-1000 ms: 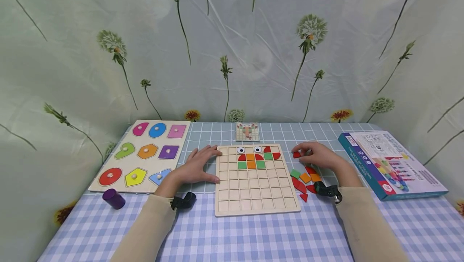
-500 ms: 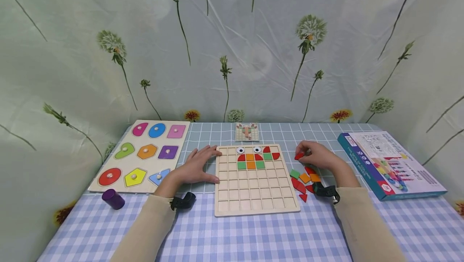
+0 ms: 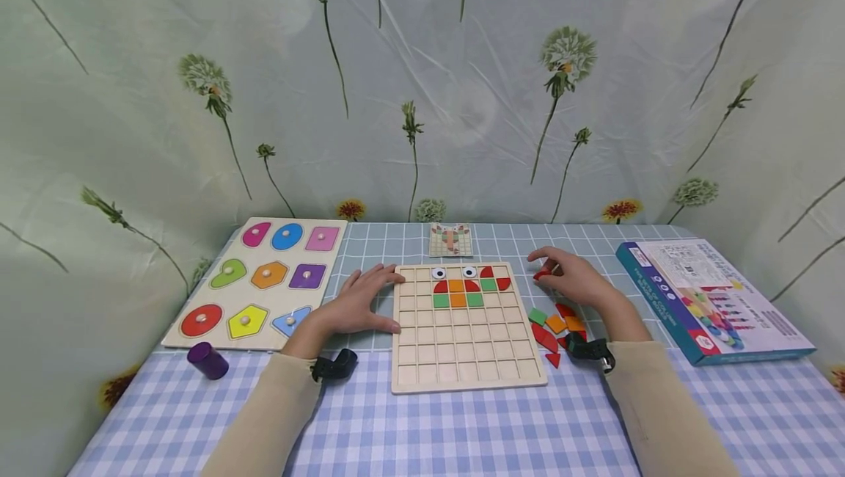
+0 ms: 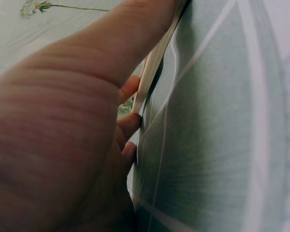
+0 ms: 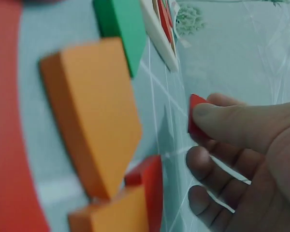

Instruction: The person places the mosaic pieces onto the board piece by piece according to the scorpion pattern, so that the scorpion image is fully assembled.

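Observation:
My right hand (image 3: 573,280) is to the right of the wooden grid board (image 3: 462,356), pinching a small red block (image 5: 197,116) between thumb and fingers. In the right wrist view the thumb covers part of that block. My left hand (image 3: 359,304) lies spread at the board's left edge, with fingertips and thumb touching its side. Red, green and orange pieces, plus two round eye pieces (image 3: 469,272), fill several cells near the board's top. Just in front of the right hand lie loose pieces: a green block (image 3: 538,316), an orange block (image 3: 556,324) and a red piece (image 3: 544,337).
Behind the board lies a small pattern card (image 3: 451,241). On the left are a knobbed shape puzzle (image 3: 221,280) and a purple cylinder (image 3: 207,361). A boxed toy set (image 3: 713,301) lies at the right, and a flowered curtain (image 3: 422,59) hangs behind the table.
The right hand shifts slightly and turns the red block between its fingers, then moves a little left toward the board. The left hand and the board stay still.

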{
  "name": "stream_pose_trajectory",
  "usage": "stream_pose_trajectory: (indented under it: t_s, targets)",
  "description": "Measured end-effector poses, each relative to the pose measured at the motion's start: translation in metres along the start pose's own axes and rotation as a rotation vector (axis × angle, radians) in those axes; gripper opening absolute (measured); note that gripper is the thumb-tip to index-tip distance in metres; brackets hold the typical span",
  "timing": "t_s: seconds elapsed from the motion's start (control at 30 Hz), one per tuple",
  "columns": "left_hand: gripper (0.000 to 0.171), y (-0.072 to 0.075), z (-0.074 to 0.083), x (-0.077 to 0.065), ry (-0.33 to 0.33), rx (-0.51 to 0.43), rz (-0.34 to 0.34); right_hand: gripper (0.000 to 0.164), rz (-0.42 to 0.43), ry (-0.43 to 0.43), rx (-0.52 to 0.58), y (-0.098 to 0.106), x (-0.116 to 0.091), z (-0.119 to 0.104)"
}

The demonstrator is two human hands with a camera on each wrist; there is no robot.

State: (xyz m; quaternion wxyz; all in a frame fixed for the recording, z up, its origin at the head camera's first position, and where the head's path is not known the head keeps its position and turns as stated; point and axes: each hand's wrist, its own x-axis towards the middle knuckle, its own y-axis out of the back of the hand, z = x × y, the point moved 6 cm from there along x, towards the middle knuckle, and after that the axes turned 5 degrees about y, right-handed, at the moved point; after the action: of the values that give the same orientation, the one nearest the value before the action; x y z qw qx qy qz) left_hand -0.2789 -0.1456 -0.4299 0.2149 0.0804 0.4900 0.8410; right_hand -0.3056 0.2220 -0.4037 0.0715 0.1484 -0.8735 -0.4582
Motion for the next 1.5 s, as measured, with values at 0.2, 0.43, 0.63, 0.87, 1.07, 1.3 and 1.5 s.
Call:
stream_pose_trajectory:
  t_s: [0.2, 0.43, 0.63, 0.87, 1.07, 1.3, 1.5]
  targets:
    - [0.086, 0.002, -0.001, -0.003, 0.008, -0.002, -0.002, 0.021, 0.08, 0.09, -0.041, 0.001, 0.002, -0.026]
    - [0.085, 0.003, 0.001, -0.002, 0.013, -0.01, -0.006, 0.018, 0.116, 0.095, 0.034, -0.005, 0.007, -0.048]
    - [0.084, 0.001, 0.002, 0.0, 0.02, -0.016, -0.01, 0.017, 0.093, 0.159, 0.016, -0.018, 0.013, -0.065]
    - [0.082, 0.001, 0.003, 0.001, 0.019, -0.026, -0.002, 0.013, 0.059, 0.227, 0.008, -0.03, 0.023, -0.088]
    - [0.083, 0.002, 0.002, 0.0, 0.022, -0.024, 0.0, 0.015, 0.0, 0.263, 0.089, -0.043, 0.036, -0.107]
    - [0.085, 0.002, 0.0, 0.0, 0.016, -0.026, -0.001, 0.014, -0.026, 0.267, 0.176, -0.058, 0.055, -0.124]
    - [0.087, 0.001, -0.001, 0.001, 0.018, -0.01, -0.005, 0.016, -0.046, 0.244, 0.199, -0.069, 0.066, -0.136]
